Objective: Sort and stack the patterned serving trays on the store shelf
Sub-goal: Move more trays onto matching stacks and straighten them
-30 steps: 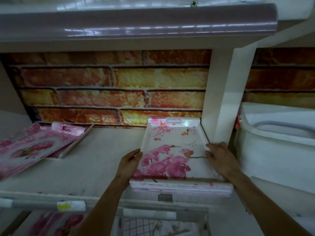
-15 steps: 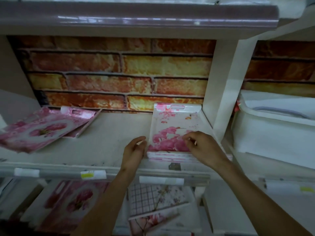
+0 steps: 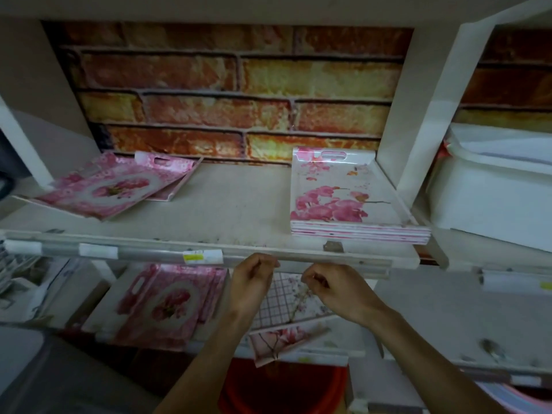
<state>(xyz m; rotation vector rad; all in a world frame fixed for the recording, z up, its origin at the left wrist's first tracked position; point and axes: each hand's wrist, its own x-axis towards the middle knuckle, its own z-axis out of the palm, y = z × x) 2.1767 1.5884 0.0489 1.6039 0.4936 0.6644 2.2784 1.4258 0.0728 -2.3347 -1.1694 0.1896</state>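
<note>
A stack of white trays with pink orchids point(image 3: 337, 201) lies on the shelf board point(image 3: 233, 210) against the right upright. Two pink rose trays point(image 3: 116, 186) lie askew at the shelf's left. On the shelf below lie a pink rose tray point(image 3: 167, 306), a checked floral tray point(image 3: 286, 300) and a pink blossom tray point(image 3: 283, 339). My left hand point(image 3: 252, 283) and my right hand point(image 3: 337, 289) hang below the shelf's front edge, fingers loosely curled, holding nothing, above the checked tray.
A white plastic tub point(image 3: 495, 186) fills the compartment to the right. A brick-pattern wall point(image 3: 233, 91) backs the shelf. A white upright point(image 3: 418, 130) divides the compartments. A red bucket point(image 3: 283, 386) stands below. Price labels point(image 3: 203, 256) line the front rail.
Both hands have let go of the orchid tray stack and dropped below the shelf's front edge. The stack now rests pushed in by the right upright. My view has tilted down.
</note>
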